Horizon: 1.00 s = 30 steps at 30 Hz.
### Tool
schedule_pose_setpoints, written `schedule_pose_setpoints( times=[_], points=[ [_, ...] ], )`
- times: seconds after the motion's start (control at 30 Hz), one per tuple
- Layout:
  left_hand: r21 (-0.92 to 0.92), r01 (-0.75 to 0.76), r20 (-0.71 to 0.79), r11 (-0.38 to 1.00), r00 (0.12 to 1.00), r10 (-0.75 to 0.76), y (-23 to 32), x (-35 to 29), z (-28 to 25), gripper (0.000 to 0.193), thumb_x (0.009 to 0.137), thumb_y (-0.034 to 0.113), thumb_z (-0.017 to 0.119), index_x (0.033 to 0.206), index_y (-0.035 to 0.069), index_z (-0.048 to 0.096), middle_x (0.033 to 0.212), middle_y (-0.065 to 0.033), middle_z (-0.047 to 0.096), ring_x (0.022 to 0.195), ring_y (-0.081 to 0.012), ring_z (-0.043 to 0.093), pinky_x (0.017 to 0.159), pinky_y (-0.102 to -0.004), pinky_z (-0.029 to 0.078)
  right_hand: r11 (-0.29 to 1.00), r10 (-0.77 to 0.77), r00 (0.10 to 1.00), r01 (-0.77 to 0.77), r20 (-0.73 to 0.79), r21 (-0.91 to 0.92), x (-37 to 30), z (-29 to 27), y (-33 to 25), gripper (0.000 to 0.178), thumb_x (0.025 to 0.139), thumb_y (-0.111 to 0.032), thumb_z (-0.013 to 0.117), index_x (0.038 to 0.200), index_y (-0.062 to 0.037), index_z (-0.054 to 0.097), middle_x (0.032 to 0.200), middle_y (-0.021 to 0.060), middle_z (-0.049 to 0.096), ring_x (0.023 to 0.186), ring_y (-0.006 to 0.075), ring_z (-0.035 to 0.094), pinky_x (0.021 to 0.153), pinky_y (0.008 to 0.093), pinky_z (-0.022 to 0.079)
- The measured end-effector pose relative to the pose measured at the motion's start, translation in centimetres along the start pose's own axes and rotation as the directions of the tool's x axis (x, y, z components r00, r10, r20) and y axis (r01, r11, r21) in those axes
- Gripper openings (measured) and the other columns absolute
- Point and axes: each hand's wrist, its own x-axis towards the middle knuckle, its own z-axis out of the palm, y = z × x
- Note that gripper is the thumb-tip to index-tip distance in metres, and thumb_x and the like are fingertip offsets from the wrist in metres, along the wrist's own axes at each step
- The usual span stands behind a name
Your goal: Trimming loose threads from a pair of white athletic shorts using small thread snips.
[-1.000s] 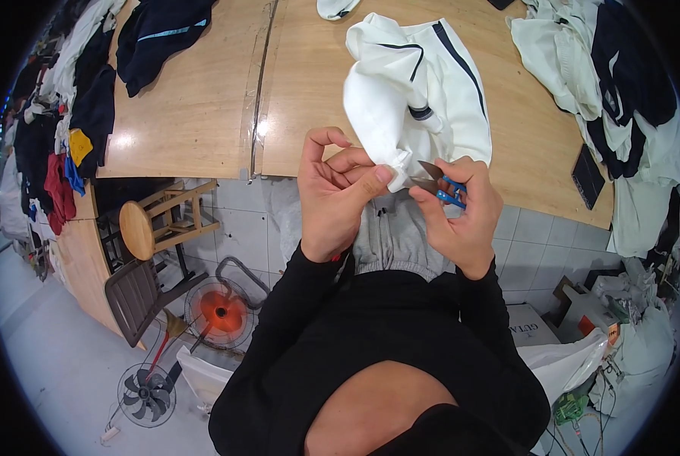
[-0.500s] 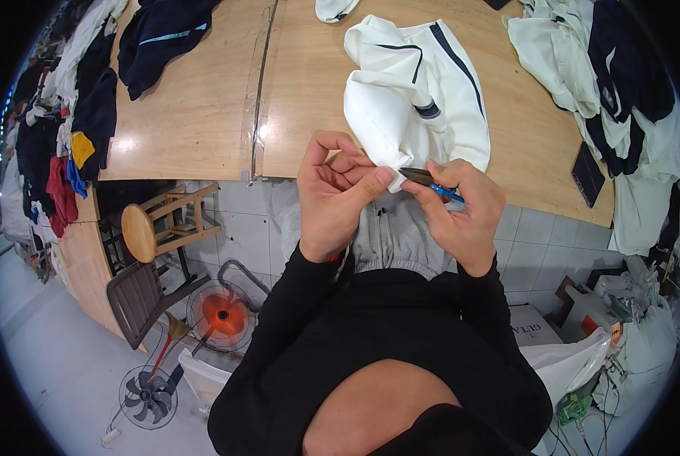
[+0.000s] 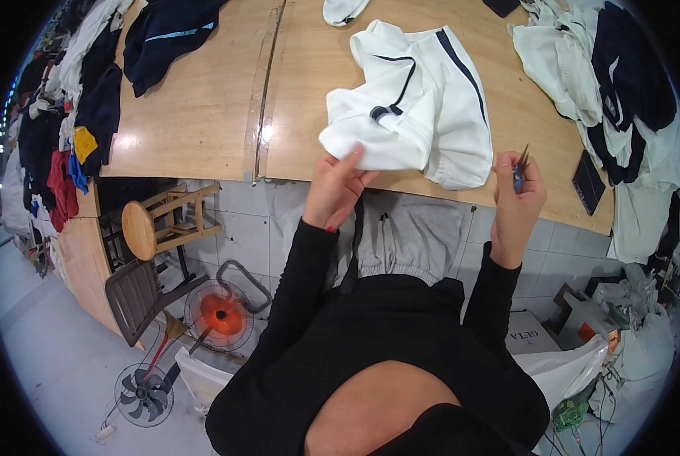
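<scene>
A white garment (image 3: pixel 452 114) with dark navy stripes lies crumpled on the table's near edge. My left hand (image 3: pixel 335 190) pinches its lower left part, thumb on top and fingers beneath the cloth. A dark band shows on the folded piece beside that hand. To the right of the garment and apart from it, my right hand (image 3: pixel 519 199) holds small blue-handled thread snips (image 3: pixel 519 172), their dark blades pointing away from me. The fingers wrap the handles.
The wooden table (image 3: pixel 196 125) has a taped seam (image 3: pixel 260 114). Navy clothing (image 3: pixel 169 42) lies far left; white and navy garments (image 3: pixel 556 68) pile at right beside a dark flat box (image 3: pixel 589 182). Below stand a wooden stool (image 3: pixel 139 230), a folding chair (image 3: pixel 133 302) and fans (image 3: pixel 220 315).
My right hand has drawn away to the right with the snips, off the cloth. The left hand has shifted slightly, and the held part of the garment now lies flatter on the table.
</scene>
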Motion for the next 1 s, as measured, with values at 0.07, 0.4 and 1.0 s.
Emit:
schedule_pose_setpoints(
  times=[0.07,0.4,1.0],
  points=[
    [-0.432,-0.092,0.050,0.897,0.991,0.126,3.3,-1.6,2.5,0.039,0.113,0.029,0.052,0.141,0.003,0.057,0.137,-0.0156,0.068,0.126,-0.0300,0.067,0.115,-0.0489,0.051,0.997,0.047,0.999,-0.048,0.014,0.056,-0.6,0.5,-0.1,0.015,0.101,-0.014,0.075,0.103,-0.0006,0.069,0.089,-0.0013,0.065,0.071,0.0019,0.047,0.062,0.0188,0.034],
    [-0.286,-0.173,-0.061,0.942,0.985,0.162,2.3,0.4,-1.4,0.023,0.107,0.016,0.064,0.126,0.003,0.064,0.105,-0.0120,0.077,0.099,-0.0204,0.075,0.098,-0.0361,0.058,0.994,0.050,0.994,-0.059,0.095,0.097,-0.9,2.4,-0.5,0.017,0.104,-0.019,0.072,0.103,-0.0014,0.070,0.084,-0.0019,0.066,0.063,0.0006,0.038,0.057,0.0209,0.028],
    [0.562,-0.281,-0.167,0.778,0.883,0.440,-0.8,2.2,-1.8,0.022,0.095,0.003,0.074,0.116,-0.002,0.068,0.096,-0.0061,0.072,0.080,-0.0105,0.068,0.072,-0.0247,0.055,0.991,0.120,0.990,-0.125,0.079,0.054,-0.8,2.2,-0.1,0.016,0.104,-0.018,0.071,0.099,-0.0029,0.069,0.081,-0.0029,0.064,0.061,0.0008,0.037,0.056,0.0213,0.027]
  ],
)
